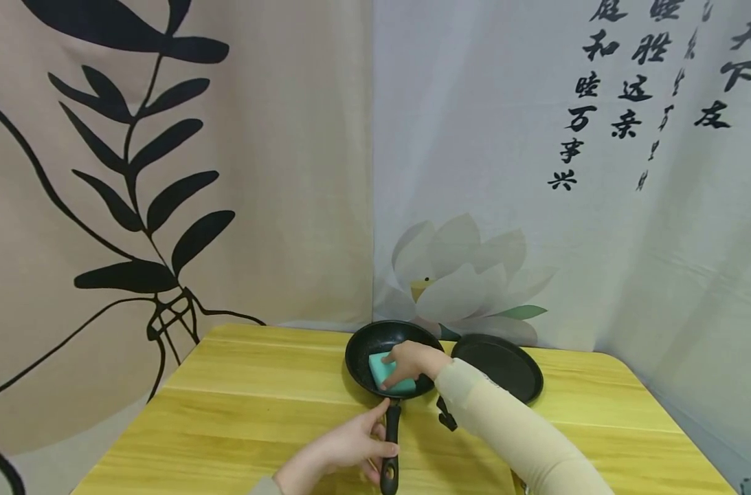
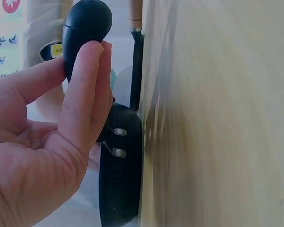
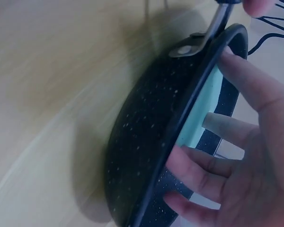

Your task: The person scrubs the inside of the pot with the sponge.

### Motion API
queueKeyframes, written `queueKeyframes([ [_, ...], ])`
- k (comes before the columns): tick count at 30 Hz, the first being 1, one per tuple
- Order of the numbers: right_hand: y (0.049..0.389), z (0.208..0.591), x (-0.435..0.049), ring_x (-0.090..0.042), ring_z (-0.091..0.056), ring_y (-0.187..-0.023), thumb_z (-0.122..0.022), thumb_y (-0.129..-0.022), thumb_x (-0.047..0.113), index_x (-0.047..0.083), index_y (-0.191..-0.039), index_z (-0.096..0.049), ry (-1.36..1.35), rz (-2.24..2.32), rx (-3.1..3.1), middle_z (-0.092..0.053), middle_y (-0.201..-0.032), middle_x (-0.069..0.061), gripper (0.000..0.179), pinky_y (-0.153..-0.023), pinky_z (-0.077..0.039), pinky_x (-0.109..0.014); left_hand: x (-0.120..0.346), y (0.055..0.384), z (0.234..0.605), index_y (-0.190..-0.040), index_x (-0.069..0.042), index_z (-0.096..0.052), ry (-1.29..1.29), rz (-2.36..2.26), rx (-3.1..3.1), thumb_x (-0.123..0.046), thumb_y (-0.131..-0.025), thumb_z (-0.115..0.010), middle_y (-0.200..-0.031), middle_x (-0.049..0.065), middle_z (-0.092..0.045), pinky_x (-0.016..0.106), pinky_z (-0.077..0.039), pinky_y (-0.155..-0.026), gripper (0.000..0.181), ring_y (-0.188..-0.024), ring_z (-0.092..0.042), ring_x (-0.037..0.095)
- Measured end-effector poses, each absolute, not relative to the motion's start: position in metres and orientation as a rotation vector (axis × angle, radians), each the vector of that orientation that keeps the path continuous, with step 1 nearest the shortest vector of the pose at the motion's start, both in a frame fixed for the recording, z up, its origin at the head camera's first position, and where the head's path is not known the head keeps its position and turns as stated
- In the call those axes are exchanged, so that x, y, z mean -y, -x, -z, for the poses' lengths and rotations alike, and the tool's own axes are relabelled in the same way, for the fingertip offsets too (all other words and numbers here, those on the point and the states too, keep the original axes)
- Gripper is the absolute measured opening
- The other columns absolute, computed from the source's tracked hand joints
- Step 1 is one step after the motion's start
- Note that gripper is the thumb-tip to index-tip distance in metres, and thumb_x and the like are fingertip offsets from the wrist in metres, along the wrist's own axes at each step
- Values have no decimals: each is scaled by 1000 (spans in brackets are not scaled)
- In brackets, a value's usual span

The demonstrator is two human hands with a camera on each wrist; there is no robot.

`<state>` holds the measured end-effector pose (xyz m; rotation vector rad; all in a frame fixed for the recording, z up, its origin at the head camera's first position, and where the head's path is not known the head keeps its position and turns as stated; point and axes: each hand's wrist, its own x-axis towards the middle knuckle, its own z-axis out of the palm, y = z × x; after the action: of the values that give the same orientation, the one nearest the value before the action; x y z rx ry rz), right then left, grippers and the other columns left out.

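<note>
A black frying pan (image 1: pixel 354 344) sits on the table with its handle toward me. My left hand (image 1: pixel 358 443) grips the black handle (image 1: pixel 389 476), thumb near the pan's end. In the left wrist view, the fingers (image 2: pixel 83 94) lie along that handle. Inside the pan is a teal sponge (image 1: pixel 380 366). My right hand (image 1: pixel 415 361) reaches over the rim and holds the sponge between thumb and fingers. The right wrist view shows the sponge (image 3: pixel 199 116) against the speckled inner surface, partly covered by the fingers (image 3: pixel 229 127).
A shallow flat black pan (image 1: pixel 501 364) lies just right of the frying pan; my right sleeve (image 1: pixel 505 419) hides part of it. The wooden table (image 1: pixel 239 405) extends to both sides. Behind its far edge hangs a printed curtain (image 1: pixel 301 172).
</note>
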<state>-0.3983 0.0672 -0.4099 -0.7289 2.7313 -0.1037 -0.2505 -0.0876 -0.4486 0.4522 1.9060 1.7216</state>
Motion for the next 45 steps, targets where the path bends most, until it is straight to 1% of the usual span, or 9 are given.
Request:
queueKeyframes([
  [3,397,410,-64,-15,-56,-53,-77,-78,49,23,-135,-60,747,130,-2723,-64,-91,4,65,-54,-48,-27,88,249,448,-154,2,-3,-455,-1728,-1901,-3,-92,-65,-93,15,-58,27,-55,-47,88,-59,-62,18],
  [7,398,411,-59,-13,-53,-51,-78,-78,48,22,-136,-59,754,156,-2720,-60,-76,4,65,-52,-47,-26,88,248,447,-154,2,-2,-466,-1729,-1893,-2,-93,-64,-93,15,-58,26,-55,-47,87,-59,-63,17],
  [10,399,413,-56,-13,-52,-51,-78,-79,47,21,-135,-60,762,176,-2735,-58,-71,2,65,-51,-46,-26,88,249,446,-154,2,-2,-471,-1727,-1890,-2,-93,-63,-94,15,-58,26,-55,-48,87,-60,-63,17],
  [13,402,416,-54,-13,-54,-53,-78,-79,47,20,-134,-61,775,194,-2763,-63,-80,0,64,-53,-47,-26,88,250,446,-154,2,-2,-473,-1728,-1882,-3,-93,-63,-94,15,-58,26,-55,-48,87,-60,-63,17],
  [15,403,418,-52,-14,-58,-59,-78,-78,48,19,-133,-62,786,198,-2784,-67,-94,-2,64,-57,-50,-27,87,250,446,-154,2,-2,-474,-1732,-1876,-3,-93,-64,-94,15,-58,26,-55,-48,87,-60,-63,17],
  [19,406,422,-48,-18,-64,-92,-77,-78,52,20,-133,-62,791,169,-2828,-64,-124,-6,65,-79,-53,-31,87,250,448,-154,2,-1,-470,-1736,-1867,-3,-93,-64,-94,15,-58,26,-55,-48,87,-60,-63,17],
  [22,407,423,-45,-22,-58,-113,-76,-77,54,22,-133,-62,750,157,-2856,-59,-133,-5,66,-90,-51,-36,87,250,448,-154,2,-1,-464,-1733,-1869,-3,-93,-63,-94,15,-58,25,-54,-48,87,-59,-63,17],
  [30,410,420,-43,-25,-55,-117,-75,-74,60,28,-134,-61,620,155,-2879,-56,-136,-3,69,-85,-52,-46,87,250,447,-154,1,-2,-454,-1732,-1880,-3,-93,-64,-93,15,-58,26,-54,-48,87,-60,-62,17],
  [45,424,425,-50,-30,-52,-121,-71,-78,61,31,-139,-55,479,170,-2925,-52,-141,-7,70,-89,-47,-52,89,251,446,-154,0,-3,-444,-1709,-1871,-4,-94,-63,-94,14,-59,27,-55,-49,86,-62,-63,18],
])
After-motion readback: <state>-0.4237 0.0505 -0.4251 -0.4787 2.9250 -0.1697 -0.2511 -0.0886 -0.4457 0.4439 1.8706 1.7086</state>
